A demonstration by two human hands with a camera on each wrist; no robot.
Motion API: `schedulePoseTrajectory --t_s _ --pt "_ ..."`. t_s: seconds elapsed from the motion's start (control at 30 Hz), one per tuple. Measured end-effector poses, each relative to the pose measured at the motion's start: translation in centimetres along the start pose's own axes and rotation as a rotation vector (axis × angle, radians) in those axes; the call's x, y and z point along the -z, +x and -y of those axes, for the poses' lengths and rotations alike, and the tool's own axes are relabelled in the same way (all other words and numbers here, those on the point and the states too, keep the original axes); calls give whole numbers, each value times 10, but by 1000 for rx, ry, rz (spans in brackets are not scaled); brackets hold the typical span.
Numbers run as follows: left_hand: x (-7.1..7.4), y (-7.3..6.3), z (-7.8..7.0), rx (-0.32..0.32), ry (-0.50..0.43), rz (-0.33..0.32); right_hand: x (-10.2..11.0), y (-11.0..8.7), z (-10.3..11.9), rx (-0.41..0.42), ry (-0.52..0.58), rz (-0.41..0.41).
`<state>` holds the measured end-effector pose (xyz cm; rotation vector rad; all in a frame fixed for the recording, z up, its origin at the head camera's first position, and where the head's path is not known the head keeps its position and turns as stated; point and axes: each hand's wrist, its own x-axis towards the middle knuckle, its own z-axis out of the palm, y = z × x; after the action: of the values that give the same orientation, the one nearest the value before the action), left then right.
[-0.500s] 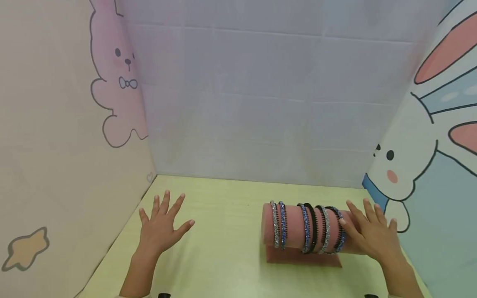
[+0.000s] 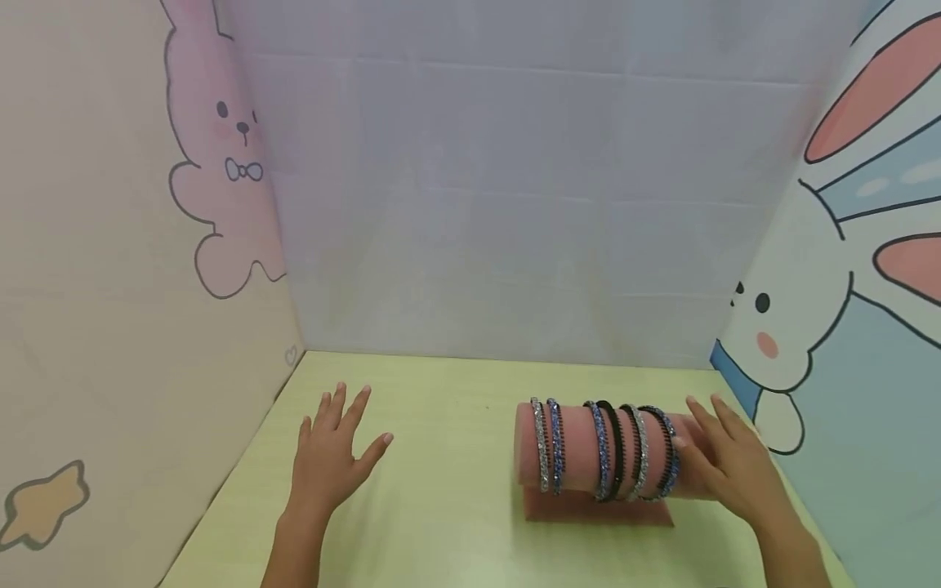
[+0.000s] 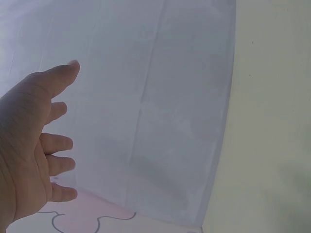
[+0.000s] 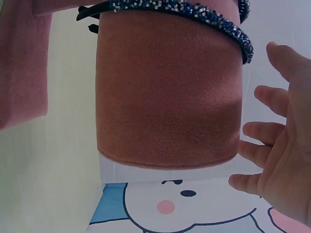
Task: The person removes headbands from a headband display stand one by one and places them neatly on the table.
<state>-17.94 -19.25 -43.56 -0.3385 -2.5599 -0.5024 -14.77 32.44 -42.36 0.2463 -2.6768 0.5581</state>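
A pink velvet display roll (image 2: 579, 447) lies sideways on its low pink base (image 2: 599, 510), right of the table's middle. Around it sit several headbands, glittering silver, blue or black; the rightmost blue one (image 2: 670, 453) also shows in the right wrist view as a dark band with blue and white stones (image 4: 180, 9). My right hand (image 2: 742, 469) is held over the roll's right end with its fingers extended; whether it touches the velvet I cannot tell. Away to the left, my left hand (image 2: 328, 457) hovers above the table with fingers extended, holding nothing.
The pale yellow-green table (image 2: 441, 474) is bounded by a whitish back sheet (image 2: 470, 204). Printed side panels stand left (image 2: 95, 343) and right (image 2: 867, 392), the right one near my right hand.
My left hand has shifted a little to the right, its fingers less spread. The fingers of my right hand have also drawn closer together. The roll and headbands stay in place.
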Motion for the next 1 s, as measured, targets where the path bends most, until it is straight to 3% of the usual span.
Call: schedulePoseTrajectory --t_s 0.1,0.23,0.37,0.5,0.73,0.87,1.0 --pt "-6 -2 -6 -30 -41 -55 -2 -4 -1 11 51 -31" --pt "-11 0 -13 -77 -89 -108 -4 -8 -1 -35 98 -42" --pt "-12 5 -20 -104 -132 -127 -9 -14 -2 -74 138 -70" --pt "-13 10 -29 -110 -184 -123 -17 -17 -6 -61 184 -178" --pt "-19 7 -46 -61 -284 -86 -28 -10 -13 57 269 -401" --pt "-25 2 -56 -32 -331 -63 -32 -7 -17 92 313 -446" --pt "-33 -3 -65 -20 -367 -38 -34 -5 -19 72 329 -453"
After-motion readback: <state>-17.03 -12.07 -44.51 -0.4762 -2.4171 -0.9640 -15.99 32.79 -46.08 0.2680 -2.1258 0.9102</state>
